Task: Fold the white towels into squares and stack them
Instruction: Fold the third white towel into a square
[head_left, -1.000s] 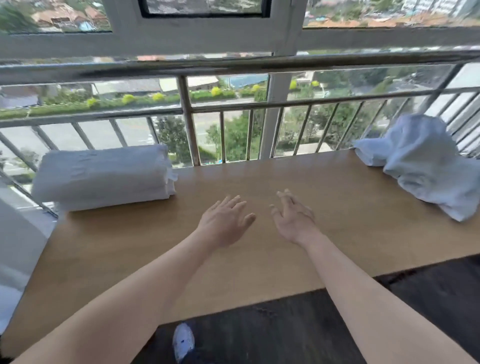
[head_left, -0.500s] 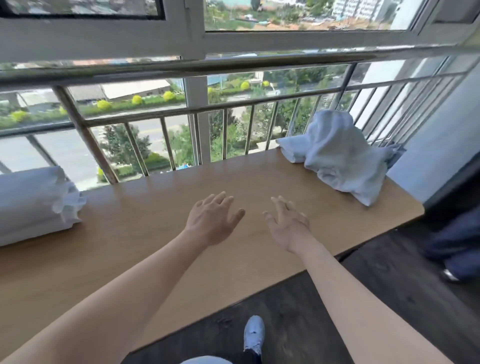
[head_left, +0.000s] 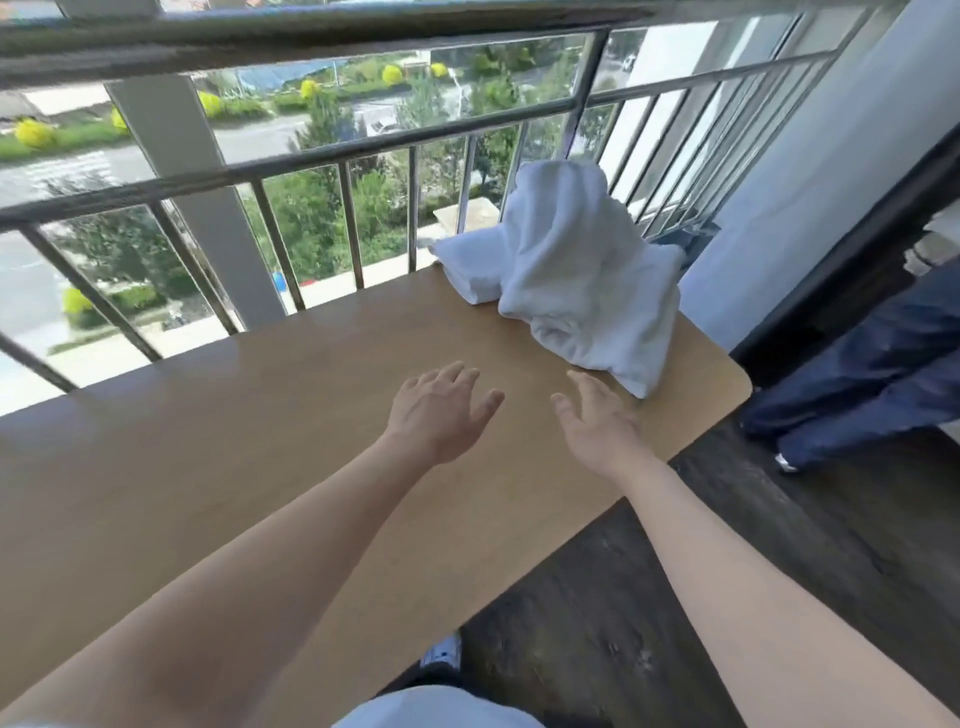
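White towel heap (head_left: 582, 280) sits crumpled at the far right corner of the desk (head_left: 249, 447), its back against the railing (head_left: 363, 150). Left hand (head_left: 441, 410) and right hand (head_left: 597, 423) hover over bare wood, fingers (head_left: 457, 371) loosely spread and holding nothing. The right hand is just beside the heap's near corner, seemingly not touching. Cloth is likely soft, light and floppy, not fragile (probably several towels tangled, count unclear). Best bet: pinch a loose hem or corner of the top towel and lift it free.
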